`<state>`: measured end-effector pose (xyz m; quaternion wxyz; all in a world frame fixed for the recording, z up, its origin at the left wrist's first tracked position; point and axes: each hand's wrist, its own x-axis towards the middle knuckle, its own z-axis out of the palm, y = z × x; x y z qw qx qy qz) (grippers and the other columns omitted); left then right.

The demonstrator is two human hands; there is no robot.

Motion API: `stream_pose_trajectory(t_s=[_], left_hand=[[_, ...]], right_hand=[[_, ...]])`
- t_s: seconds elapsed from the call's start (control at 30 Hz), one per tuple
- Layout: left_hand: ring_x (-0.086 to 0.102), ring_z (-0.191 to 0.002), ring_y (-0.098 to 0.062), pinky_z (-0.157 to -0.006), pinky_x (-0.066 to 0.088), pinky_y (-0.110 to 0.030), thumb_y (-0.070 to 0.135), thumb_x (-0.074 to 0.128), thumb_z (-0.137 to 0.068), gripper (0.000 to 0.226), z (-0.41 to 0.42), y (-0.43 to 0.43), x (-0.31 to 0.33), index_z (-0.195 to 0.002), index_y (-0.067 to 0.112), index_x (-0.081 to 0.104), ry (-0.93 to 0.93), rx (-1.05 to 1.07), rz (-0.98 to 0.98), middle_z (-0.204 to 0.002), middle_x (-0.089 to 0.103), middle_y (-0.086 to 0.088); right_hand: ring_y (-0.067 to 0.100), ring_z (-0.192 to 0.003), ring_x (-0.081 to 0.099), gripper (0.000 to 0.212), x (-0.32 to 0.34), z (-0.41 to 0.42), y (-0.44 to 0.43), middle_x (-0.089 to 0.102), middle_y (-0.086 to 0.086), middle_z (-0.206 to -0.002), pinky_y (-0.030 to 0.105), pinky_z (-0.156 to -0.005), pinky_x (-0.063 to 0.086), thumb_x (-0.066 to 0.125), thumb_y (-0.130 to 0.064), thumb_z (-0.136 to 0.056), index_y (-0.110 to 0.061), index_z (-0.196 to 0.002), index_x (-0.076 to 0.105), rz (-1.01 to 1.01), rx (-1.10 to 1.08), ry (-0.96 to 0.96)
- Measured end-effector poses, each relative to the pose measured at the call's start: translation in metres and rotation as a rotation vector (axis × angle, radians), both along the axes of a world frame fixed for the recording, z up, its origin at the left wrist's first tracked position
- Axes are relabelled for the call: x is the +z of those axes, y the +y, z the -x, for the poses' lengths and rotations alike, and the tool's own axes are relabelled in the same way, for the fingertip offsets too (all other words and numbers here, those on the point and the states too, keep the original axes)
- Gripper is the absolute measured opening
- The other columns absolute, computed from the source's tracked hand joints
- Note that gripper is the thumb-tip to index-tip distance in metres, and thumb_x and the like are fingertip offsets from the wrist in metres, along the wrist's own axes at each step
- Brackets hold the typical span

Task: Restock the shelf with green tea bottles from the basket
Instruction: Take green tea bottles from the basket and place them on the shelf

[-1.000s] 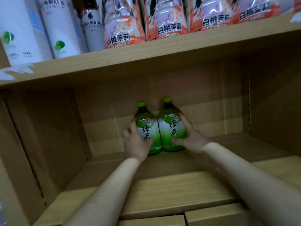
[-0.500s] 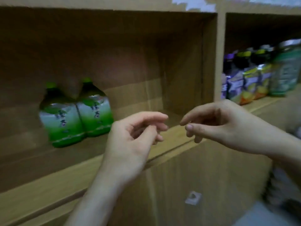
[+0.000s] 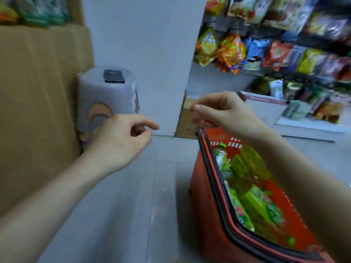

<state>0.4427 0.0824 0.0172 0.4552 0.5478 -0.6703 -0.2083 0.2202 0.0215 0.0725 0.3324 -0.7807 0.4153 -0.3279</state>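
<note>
A red shopping basket stands on the floor at the lower right, with several green tea bottles lying inside it. My right hand hovers above the basket's far end, fingers loosely curled and apart, holding nothing. My left hand hangs over the floor to the left of the basket, also empty with fingers loosely curled. The wooden shelf unit's side panel fills the left edge; the shelf compartment with the placed bottles is out of view.
A grey plastic stool with a dark phone on top stands against the shelf panel. A white pillar rises behind it, with a cardboard box at its foot. Racks of snack bags line the right. Grey tiled floor lies between.
My view has swung right and down from the shelf to the floor and basket. Both hands have let go of the two shelved bottles and moved over toward the basket, empty.
</note>
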Motion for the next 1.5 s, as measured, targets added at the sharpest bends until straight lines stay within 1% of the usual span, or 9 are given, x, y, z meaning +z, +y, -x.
stream_pose_trajectory(t_s=[0.27,0.6,0.7,0.87,1.0,1.13,1.23,1.37,1.5], left_hand=[[0.063,-0.078,-0.003,-0.076,0.047,-0.014,0.011,0.060,-0.085,0.023,0.163,-0.050,-0.051,-0.094,0.026,0.075,-0.275,-0.229,-0.070,-0.087,0.071,0.013],[0.058,-0.095,-0.028,-0.085,0.042,-0.044,0.019,0.045,-0.094,0.020,0.272,-0.128,-0.097,-0.105,0.021,0.061,-1.623,-0.381,-0.431,-0.102,0.062,-0.004],[0.058,-0.084,-0.026,-0.073,0.050,-0.038,0.024,0.048,-0.095,0.020,0.273,-0.144,-0.091,-0.106,0.017,0.063,-1.439,-0.423,-0.457,-0.093,0.061,-0.003],[0.055,-0.091,-0.016,-0.075,0.044,-0.032,0.042,0.046,-0.097,0.031,0.268,-0.141,-0.069,-0.113,0.021,0.061,-0.910,-0.473,-0.436,-0.099,0.062,0.003],[0.060,-0.089,-0.008,-0.079,0.049,-0.028,0.053,0.058,-0.086,0.047,0.257,-0.119,-0.060,-0.125,0.027,0.050,-0.073,-0.329,-0.492,-0.096,0.060,0.010],[0.057,-0.114,-0.003,-0.102,0.045,-0.034,0.056,0.083,-0.058,0.104,0.257,-0.084,-0.075,-0.142,0.042,0.025,0.020,-0.451,-0.599,-0.127,0.056,0.018],[0.061,-0.106,0.002,-0.098,0.048,-0.030,0.034,0.088,-0.060,0.099,0.262,-0.082,-0.082,-0.140,0.040,0.031,0.112,-0.233,-0.396,-0.120,0.061,0.021],[0.070,-0.090,-0.006,-0.084,0.057,-0.038,0.035,0.084,-0.062,0.074,0.252,-0.087,-0.082,-0.127,0.035,0.049,0.325,-0.050,-0.246,-0.103,0.071,0.013],[0.070,-0.083,-0.005,-0.073,0.058,-0.031,0.029,0.080,-0.073,0.046,0.242,-0.090,-0.084,-0.112,0.035,0.058,0.397,0.060,-0.166,-0.094,0.073,0.014]], right_hand=[[0.007,-0.074,0.067,0.019,-0.112,0.165,-0.023,0.073,0.000,-0.089,0.019,-0.054,0.046,0.060,-0.025,-0.093,-0.020,-0.111,0.064,-0.297,-0.269,-0.006],[0.024,-0.090,0.059,0.061,-0.206,0.170,-0.033,0.065,0.016,-0.115,0.044,-0.078,0.054,0.060,-0.030,-0.093,-0.025,-0.147,0.032,-0.726,-0.150,0.015],[0.023,-0.091,0.064,0.071,-0.206,0.169,-0.032,0.068,0.007,-0.105,0.036,-0.079,0.053,0.065,-0.031,-0.090,-0.024,-0.149,0.026,-0.777,-0.075,0.000],[-0.003,-0.079,0.065,0.033,-0.203,0.171,-0.032,0.069,-0.017,-0.084,0.007,-0.063,0.047,0.077,-0.023,-0.080,-0.026,-0.108,0.059,-0.698,-0.102,-0.345],[0.008,-0.074,0.071,0.020,-0.174,0.178,-0.045,0.075,-0.005,-0.082,0.024,-0.065,0.055,0.071,-0.028,-0.084,-0.021,-0.101,0.063,-0.544,-0.299,-0.663],[0.030,-0.097,0.071,0.065,-0.137,0.189,-0.069,0.071,0.017,-0.113,0.047,-0.089,0.056,0.068,-0.050,-0.082,-0.005,-0.127,0.056,-0.618,-0.346,-0.969],[0.031,-0.098,0.070,0.069,-0.120,0.185,-0.085,0.071,0.019,-0.110,0.047,-0.090,0.054,0.046,-0.066,-0.087,-0.006,-0.116,0.064,-0.724,-0.248,-1.028],[0.023,-0.096,0.063,0.060,-0.144,0.176,-0.115,0.067,0.008,-0.105,0.039,-0.079,0.049,0.036,-0.066,-0.092,-0.020,-0.127,0.053,-0.666,-0.473,-0.669],[0.035,-0.135,0.040,0.087,-0.206,0.161,-0.151,0.040,0.015,-0.150,0.047,-0.111,0.035,0.052,-0.060,-0.088,-0.008,-0.150,0.020,-0.607,-0.606,-0.102]])
